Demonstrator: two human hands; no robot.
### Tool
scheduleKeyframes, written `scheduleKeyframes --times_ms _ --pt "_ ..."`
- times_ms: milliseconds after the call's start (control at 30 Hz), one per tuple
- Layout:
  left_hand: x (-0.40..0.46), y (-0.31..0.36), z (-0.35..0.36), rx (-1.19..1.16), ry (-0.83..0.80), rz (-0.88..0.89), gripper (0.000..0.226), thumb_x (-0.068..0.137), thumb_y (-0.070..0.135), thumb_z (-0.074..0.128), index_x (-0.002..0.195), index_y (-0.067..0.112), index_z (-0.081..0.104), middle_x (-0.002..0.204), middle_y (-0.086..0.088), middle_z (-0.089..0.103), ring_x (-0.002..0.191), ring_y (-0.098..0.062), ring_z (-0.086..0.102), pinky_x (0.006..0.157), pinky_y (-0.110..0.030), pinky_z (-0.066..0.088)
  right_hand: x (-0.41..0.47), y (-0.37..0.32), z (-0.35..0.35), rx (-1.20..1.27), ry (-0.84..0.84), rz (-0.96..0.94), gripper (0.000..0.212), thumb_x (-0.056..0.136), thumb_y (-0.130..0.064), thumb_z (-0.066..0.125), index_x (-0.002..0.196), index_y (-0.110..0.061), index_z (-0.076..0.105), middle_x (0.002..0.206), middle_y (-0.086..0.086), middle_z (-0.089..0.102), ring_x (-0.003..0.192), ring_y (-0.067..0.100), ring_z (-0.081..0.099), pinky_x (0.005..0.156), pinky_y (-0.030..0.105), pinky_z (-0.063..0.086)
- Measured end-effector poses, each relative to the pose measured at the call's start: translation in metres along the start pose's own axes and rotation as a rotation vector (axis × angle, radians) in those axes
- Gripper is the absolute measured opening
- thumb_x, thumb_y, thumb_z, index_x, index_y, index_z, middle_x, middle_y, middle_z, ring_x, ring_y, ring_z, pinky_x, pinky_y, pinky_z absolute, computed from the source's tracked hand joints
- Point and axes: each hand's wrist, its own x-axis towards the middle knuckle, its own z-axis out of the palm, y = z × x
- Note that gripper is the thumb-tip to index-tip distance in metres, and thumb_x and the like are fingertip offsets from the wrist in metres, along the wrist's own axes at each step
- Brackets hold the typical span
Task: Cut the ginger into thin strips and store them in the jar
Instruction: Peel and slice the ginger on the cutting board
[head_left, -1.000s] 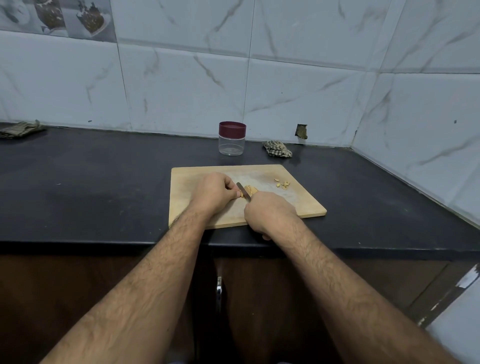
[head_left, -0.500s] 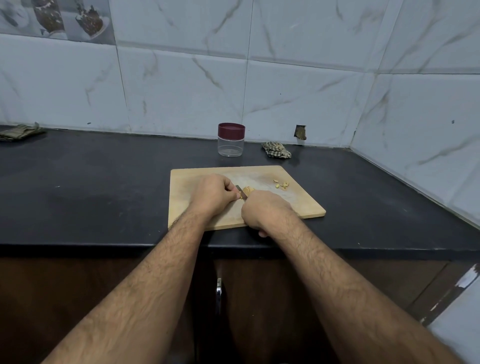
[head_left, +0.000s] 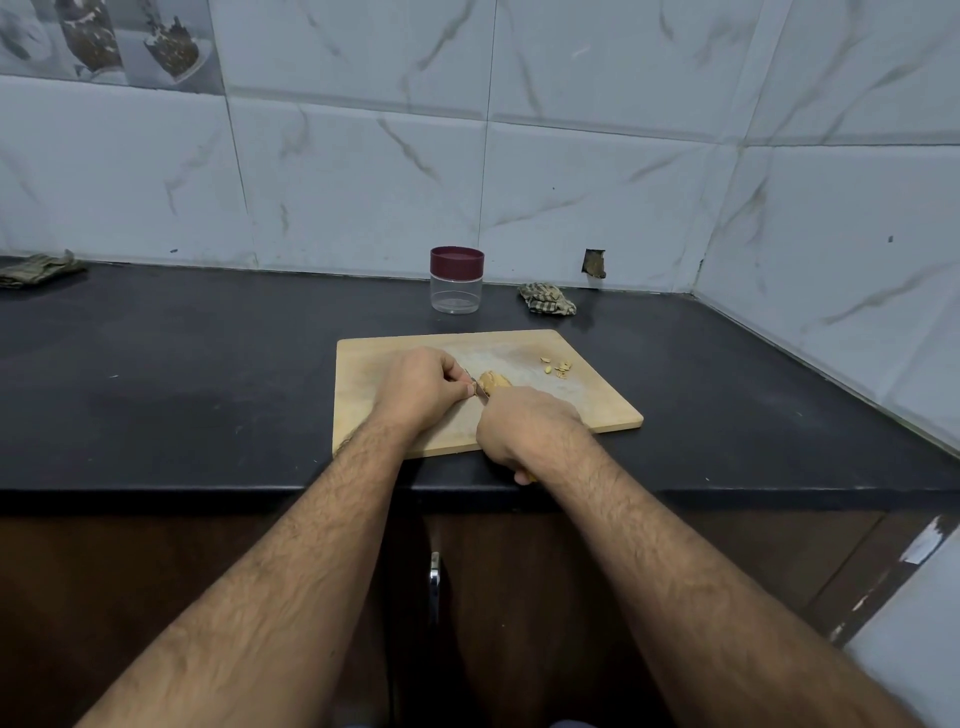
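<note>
Right hand (head_left: 524, 423) curled round the knife (head_left: 482, 393) handle, a yellowish handle end showing below the wrist; only a short stretch of blade visible between the two hands. Left hand (head_left: 423, 387) has fingers curled and fingertips (head_left: 469, 388) pressed down at the near end of the ginger (head_left: 493, 381), right against the blade; whether it actually pinches the piece or only steadies it cannot be told from this angle. Ginger lies mid cutting board (head_left: 363, 374), touching the blade on its left side. Change over the last second: blade was angled up and more exposed, now lower and drawn back toward the right hand, with more of the ginger uncovered beyond it. Left hand barely shifted. Judgement: one slicing stroke is finishing or just finished, so cutting is in progress, not near done. A few small cut pieces (head_left: 557, 366) sit apart toward the far right of the board, unchanged in position. Jar (head_left: 456, 280) stands behind the board, well apart, red lid on, looks empty. Storing step not begun; lid must come off first.
</note>
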Motion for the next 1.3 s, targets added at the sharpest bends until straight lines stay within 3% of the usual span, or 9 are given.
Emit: scheduleKeyframes --times_ms 133,233,367,567,800,900,1100,1200,1300 --pt "-0.001 0.0 0.0 0.009 0.009 0.001 0.018 0.081 0.027 0.079 0.066 0.03 0.068 0.076 0.017 0.067 0.083 -0.005 0.063 0.075 -0.03 0.053 -0.005 0.005 0.003 -0.013 0.014 -0.005 0.02 0.097 -0.012 0.045 0.113 -0.01 0.056 0.069 0.002 0.067 0.048 0.015 0.062 0.065 0.029 0.057" --pt "-0.002 0.001 -0.001 0.014 0.014 -0.001 0.018 0.082 0.027 0.078 0.067 0.03 0.067 0.075 0.018 0.065 0.083 -0.005 0.061 0.072 -0.026 0.048 -0.009 0.009 0.005 -0.016 0.019 -0.008 0.009 0.098 -0.013 0.044 0.098 -0.01 0.052 0.072 0.002 0.066 0.045 0.015 0.061 0.056 0.026 0.054" --pt "-0.003 0.002 -0.002 0.014 0.014 -0.002 0.016 0.083 0.027 0.077 0.069 0.03 0.069 0.075 0.018 0.065 0.082 -0.003 0.059 0.068 -0.022 0.043 -0.013 0.015 0.005 0.01 0.008 -0.006 0.014 0.098 -0.013 0.043 0.086 -0.01 0.049 0.075 0.003 0.064 0.04 0.014 0.057 0.051 0.025 0.052" --pt "-0.003 0.002 -0.001 -0.006 0.029 -0.023 0.017 0.083 0.026 0.075 0.068 0.028 0.068 0.075 0.019 0.066 0.081 -0.003 0.06 0.067 -0.022 0.042 -0.017 0.02 0.001 0.043 -0.023 -0.01 0.013 0.098 -0.015 0.041 0.1 -0.01 0.054 0.08 0.004 0.064 0.04 0.013 0.055 0.045 0.022 0.045" --pt "-0.004 0.001 -0.001 -0.027 0.099 -0.047 0.013 0.083 0.02 0.069 0.07 0.024 0.069 0.077 0.016 0.068 0.081 -0.004 0.062 0.067 -0.024 0.048 -0.012 0.021 0.004 0.068 0.055 -0.051 0.021 0.1 -0.023 0.038 0.089 -0.015 0.053 0.079 0.0 0.067 0.05 0.015 0.064 0.051 0.024 0.045" --pt "-0.004 0.001 -0.001 -0.005 0.12 -0.045 0.013 0.082 0.019 0.065 0.071 0.022 0.07 0.081 0.012 0.071 0.083 -0.009 0.063 0.074 -0.029 0.052 -0.009 0.024 0.0 0.11 0.115 -0.062 0.021 0.1 -0.023 0.037 0.088 -0.016 0.054 0.077 0.0 0.066 0.048 0.015 0.063 0.052 0.026 0.042" --pt "-0.004 0.0 -0.001 0.022 0.119 -0.034 0.013 0.083 0.018 0.065 0.072 0.022 0.07 0.08 0.013 0.07 0.084 -0.008 0.062 0.074 -0.027 0.051 0.0 0.041 -0.008 0.132 0.118 -0.013 0.017 0.096 -0.016 0.039 0.081 -0.016 0.047 0.07 0.002 0.065 0.042 0.015 0.06 0.047 0.024 0.04" --pt "-0.003 0.001 -0.001 0.022 0.112 -0.038 0.012 0.083 0.019 0.065 0.073 0.022 0.071 0.081 0.012 0.07 0.083 -0.007 0.062 0.072 -0.025 0.048 0.001 0.049 -0.008 0.117 0.115 0.015 0.016 0.094 -0.014 0.039 0.083 -0.016 0.05 0.061 0.002 0.064 0.039 0.014 0.056 0.046 0.023 0.038" --pt "-0.002 0.001 -0.002 0.037 0.08 -0.031 0.012 0.083 0.021 0.067 0.072 0.021 0.071 0.081 0.013 0.07 0.083 -0.006 0.062 0.071 -0.025 0.048 0.0 0.051 -0.008 0.127 0.115 -0.001 0.015 0.094 -0.014 0.039 0.091 -0.015 0.053 0.069 0.002 0.065 0.043 0.015 0.059 0.046 0.023 0.038"
